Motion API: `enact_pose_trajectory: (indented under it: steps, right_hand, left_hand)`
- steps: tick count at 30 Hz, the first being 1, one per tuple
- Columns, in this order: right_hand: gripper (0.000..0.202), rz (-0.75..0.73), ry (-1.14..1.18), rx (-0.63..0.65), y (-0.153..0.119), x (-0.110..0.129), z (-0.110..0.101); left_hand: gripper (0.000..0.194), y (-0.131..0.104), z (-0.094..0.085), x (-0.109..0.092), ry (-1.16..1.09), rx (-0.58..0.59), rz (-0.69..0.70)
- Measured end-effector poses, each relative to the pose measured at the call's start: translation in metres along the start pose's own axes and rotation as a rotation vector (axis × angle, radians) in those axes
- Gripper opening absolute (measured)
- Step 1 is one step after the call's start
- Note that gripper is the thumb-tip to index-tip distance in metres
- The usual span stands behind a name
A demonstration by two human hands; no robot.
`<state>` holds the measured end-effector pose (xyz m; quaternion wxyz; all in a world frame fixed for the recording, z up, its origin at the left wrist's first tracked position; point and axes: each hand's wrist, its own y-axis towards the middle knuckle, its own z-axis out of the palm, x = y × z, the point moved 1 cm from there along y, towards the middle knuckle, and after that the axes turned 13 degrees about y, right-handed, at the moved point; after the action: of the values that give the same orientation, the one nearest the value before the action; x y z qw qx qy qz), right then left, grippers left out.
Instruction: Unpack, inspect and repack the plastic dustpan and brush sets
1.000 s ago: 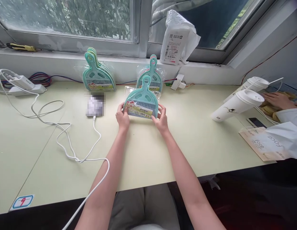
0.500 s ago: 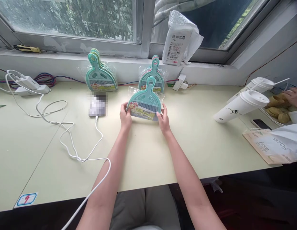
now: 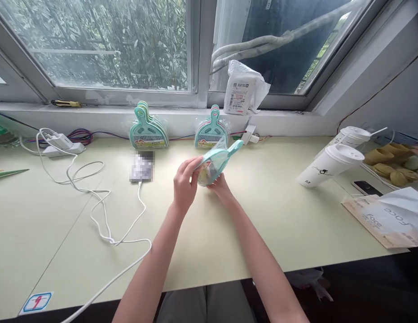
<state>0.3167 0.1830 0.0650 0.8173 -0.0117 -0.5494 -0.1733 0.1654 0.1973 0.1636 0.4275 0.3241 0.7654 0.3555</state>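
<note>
A teal mini dustpan and brush set (image 3: 213, 163) in clear plastic wrap is tilted between my hands above the table, its handle pointing up and to the right. My left hand (image 3: 187, 181) grips the wrapped set at its left side. From below and to the right, my right hand (image 3: 220, 186) holds it too, its fingers partly hidden behind the set. Behind it, a stack of similar dustpan sets (image 3: 212, 130) leans against the wall below the window. Another such stack (image 3: 148, 132) leans there farther left.
A charging phone (image 3: 142, 167), blurred out, lies left with its white cable (image 3: 107, 224) trailing past my left arm. White cups (image 3: 330, 166), a paper bag (image 3: 384, 215) and a dark phone (image 3: 367, 188) are on the right. A plastic-wrapped package (image 3: 242, 92) stands on the sill.
The dustpan set has turned from facing me to a sideways tilt, its handle swinging right. My left hand has moved up its side, my right hand underneath. The view has tilted upward.
</note>
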Motion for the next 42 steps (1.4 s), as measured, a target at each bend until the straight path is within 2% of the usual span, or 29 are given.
enact_pose_trajectory:
  steps: [5,10,12,16,18,21,24,26,28,30,33,37,40,42]
  right_hand:
    - [0.067,-0.014,0.097,0.033,-0.014,0.009,0.012]
    - [0.082,0.013,0.115,0.021,-0.020,0.007,0.017]
    - [0.087,0.006,0.135,-0.029,-0.017,0.003,0.015]
    - [0.098,-0.006,0.155,-0.166,-0.012,-0.007,0.011]
    - [0.104,0.013,0.139,-0.161,-0.011,-0.013,0.012]
    - [0.109,0.027,0.115,-0.121,-0.011,-0.019,0.017]
    - [0.113,0.021,0.112,-0.150,-0.012,-0.018,0.020]
    - [0.111,0.044,0.165,-0.143,-0.013,-0.013,0.019]
    - [0.098,0.069,0.256,-0.092,-0.013,-0.006,0.018]
    - [0.079,0.071,0.332,-0.069,-0.013,0.000,0.015]
    - [0.060,0.065,0.372,-0.125,-0.010,0.003,0.009]
    - [0.059,0.051,0.399,-0.161,-0.006,-0.003,0.002]
    - [0.060,0.050,0.440,-0.196,-0.005,-0.006,-0.003]
    - [0.057,0.066,0.460,-0.208,-0.005,-0.005,-0.004]
  left_hand:
    - [0.038,-0.007,-0.004,-0.011,0.001,0.116,0.181]
    - [0.040,-0.029,0.004,-0.009,0.117,0.031,0.332]
    - [0.044,-0.034,0.006,-0.004,0.177,-0.008,0.347]
    - [0.044,-0.040,0.006,0.009,0.211,-0.008,0.270]
    - [0.040,-0.040,0.006,0.011,0.181,-0.020,0.224]
    - [0.039,-0.035,0.005,0.005,0.120,-0.077,0.118]
    - [0.037,-0.026,0.001,-0.006,0.045,-0.076,-0.052]
    - [0.034,-0.019,-0.003,-0.011,-0.005,-0.023,-0.192]
    - [0.033,-0.014,-0.009,-0.011,-0.068,0.058,-0.320]
    - [0.034,-0.011,-0.014,-0.006,-0.163,0.143,-0.421]
    - [0.033,-0.010,-0.017,0.007,-0.278,0.255,-0.534]
    - [0.044,-0.016,-0.015,0.019,-0.292,0.327,-0.551]
    - [0.065,-0.019,-0.015,0.022,-0.460,0.428,-0.494]
    - [0.071,-0.020,-0.016,0.023,-0.544,0.470,-0.487]
